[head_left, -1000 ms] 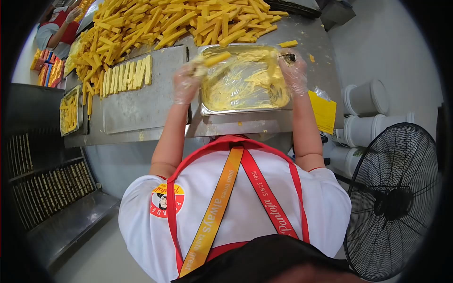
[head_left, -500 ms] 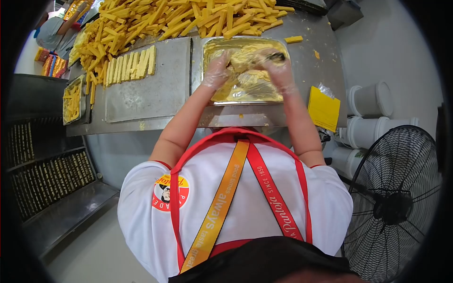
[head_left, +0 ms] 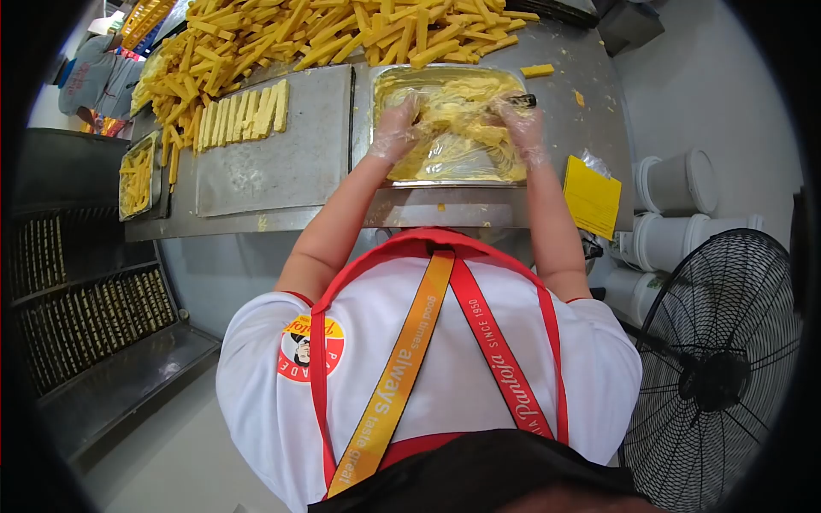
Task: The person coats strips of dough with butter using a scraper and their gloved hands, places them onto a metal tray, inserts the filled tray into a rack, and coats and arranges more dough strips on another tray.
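Observation:
A metal tray (head_left: pixel 445 183) holds soft yellow cream (head_left: pixel 462 111), streaked and heaped across its middle. My left hand (head_left: pixel 398 128), in a clear plastic glove, is inside the tray's left side, its fingers curled into the cream. At the right side, my gloved right hand (head_left: pixel 520 128) is closed around a tool with a black handle (head_left: pixel 523 101); the tool's other end is hidden, so its kind is unclear. Left of the tray, a row of cream-coated sticks (head_left: pixel 242 118) lies on a flat metal baking sheet (head_left: pixel 265 175).
Plain yellow sticks (head_left: pixel 342 34) are piled along the table's back. A small tray of sticks (head_left: pixel 137 175) stands at the left end. A yellow pad (head_left: pixel 592 197) lies right. Nearby are a black fan (head_left: pixel 710 376), white buckets (head_left: pixel 676 181), a rack (head_left: pixel 94 316) and another person (head_left: pixel 107 77).
The cream between my hands is spread and stretched differently. My right hand has shifted slightly right, near the tray's edge, with the tool. Another person has come into view at upper left.

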The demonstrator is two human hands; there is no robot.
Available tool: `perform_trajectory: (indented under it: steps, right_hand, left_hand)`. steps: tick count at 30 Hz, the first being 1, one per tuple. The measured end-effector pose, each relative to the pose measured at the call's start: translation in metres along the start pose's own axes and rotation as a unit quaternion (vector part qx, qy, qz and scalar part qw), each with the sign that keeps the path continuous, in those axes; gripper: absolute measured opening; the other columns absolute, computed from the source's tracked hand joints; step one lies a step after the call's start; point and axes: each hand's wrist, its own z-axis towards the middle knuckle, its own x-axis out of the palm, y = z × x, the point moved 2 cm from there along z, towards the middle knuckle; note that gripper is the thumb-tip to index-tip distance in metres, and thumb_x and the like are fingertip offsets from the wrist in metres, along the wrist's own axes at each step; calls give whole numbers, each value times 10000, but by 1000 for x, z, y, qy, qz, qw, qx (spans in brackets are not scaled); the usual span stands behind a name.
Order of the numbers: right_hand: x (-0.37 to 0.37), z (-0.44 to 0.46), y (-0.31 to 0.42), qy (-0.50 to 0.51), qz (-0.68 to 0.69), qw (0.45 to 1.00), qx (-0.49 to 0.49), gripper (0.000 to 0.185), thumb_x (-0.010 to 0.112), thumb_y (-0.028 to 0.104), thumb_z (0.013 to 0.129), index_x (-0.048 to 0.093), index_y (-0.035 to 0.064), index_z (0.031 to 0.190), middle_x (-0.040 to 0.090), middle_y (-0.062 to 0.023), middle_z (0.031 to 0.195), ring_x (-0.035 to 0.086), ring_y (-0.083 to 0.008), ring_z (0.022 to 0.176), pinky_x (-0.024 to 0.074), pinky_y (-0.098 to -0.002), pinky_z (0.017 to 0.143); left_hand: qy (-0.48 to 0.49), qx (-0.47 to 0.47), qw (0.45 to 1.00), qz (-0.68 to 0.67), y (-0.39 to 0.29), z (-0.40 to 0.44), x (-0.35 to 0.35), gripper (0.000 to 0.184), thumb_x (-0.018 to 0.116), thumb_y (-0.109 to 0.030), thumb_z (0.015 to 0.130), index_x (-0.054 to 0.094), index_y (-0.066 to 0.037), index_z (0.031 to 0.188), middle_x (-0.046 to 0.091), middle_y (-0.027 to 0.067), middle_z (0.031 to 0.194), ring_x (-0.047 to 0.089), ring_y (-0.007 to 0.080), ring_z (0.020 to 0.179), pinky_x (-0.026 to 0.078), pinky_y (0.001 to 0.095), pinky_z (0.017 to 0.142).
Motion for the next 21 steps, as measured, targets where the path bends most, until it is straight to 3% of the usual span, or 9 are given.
perform_trajectory:
  steps: [2,5,8,11,14,17,18,21]
  right_hand:
    - [-7,4,2,-43,-48,998,18,245,663,63,823,595,-59,1024,646,-103,948,649,-184,807,585,-321,709]
    - [7,-1,0,-15,-94,993,-76,198,674,97,807,627,-20,960,661,-97,873,648,-179,777,540,-295,700]
    - [28,-25,15,23,-38,989,-140,185,674,117,804,640,-2,942,663,-67,869,634,-155,772,519,-289,703]
    - [20,-26,12,-64,-185,975,-107,180,685,132,802,646,11,930,663,-48,865,619,-140,777,501,-281,720]
    - [8,-4,-7,-47,-203,970,-124,196,690,144,805,646,9,940,661,-46,858,607,-132,772,491,-273,728]
    - [36,-27,2,-16,-111,989,-96,183,685,137,813,646,9,937,658,-42,849,604,-131,770,488,-275,723]
    - [42,-35,8,11,-98,987,-127,174,680,109,814,643,12,953,656,-41,858,607,-128,769,492,-274,718]
    - [26,-30,0,13,-61,993,-101,169,674,81,812,642,9,961,657,-46,869,612,-128,758,500,-270,704]
  left_hand:
    - [-1,-18,1000,4,4,-2,4,487,669,-132,720,524,-42,1176,636,222,854,598,434,797,486,459,711]
    - [1,-83,996,-33,8,-4,8,422,690,-142,704,601,-40,1103,658,210,878,631,388,777,499,422,710]
    - [16,-212,968,-134,15,-4,10,318,710,-158,686,678,-41,981,677,197,873,654,327,764,505,389,722]
    - [42,-250,953,-165,18,-6,9,251,714,-169,675,710,-36,888,684,187,841,660,289,750,509,376,720]
    - [86,-277,940,-181,21,-8,10,251,716,-180,671,711,-32,874,684,179,815,662,284,742,513,372,718]
    - [50,-252,953,-161,27,-10,14,262,714,-180,674,708,-33,892,685,176,817,660,290,739,514,373,710]
    - [50,-250,956,-143,27,-11,13,263,717,-179,671,708,-34,890,685,177,815,660,295,741,514,374,709]
    - [60,-246,962,-97,14,-10,-2,258,720,-182,671,704,-31,880,684,178,818,657,308,750,514,375,711]
